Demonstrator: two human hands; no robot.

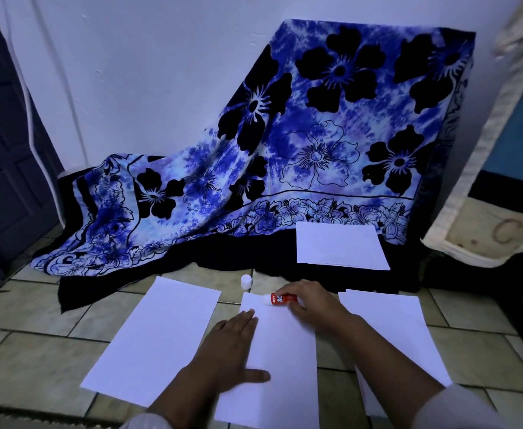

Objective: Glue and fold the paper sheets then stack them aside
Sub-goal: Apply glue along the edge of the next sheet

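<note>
Our left hand [232, 342] lies flat, palm down, fingers straight and close together, thumb spread out to the side. Our right hand [311, 300] sits further forward, fingers curled round a glue stick [280, 298] whose tip points leftward. Both forearms [387, 357] reach forward from pale sleeves [471, 410].
</note>
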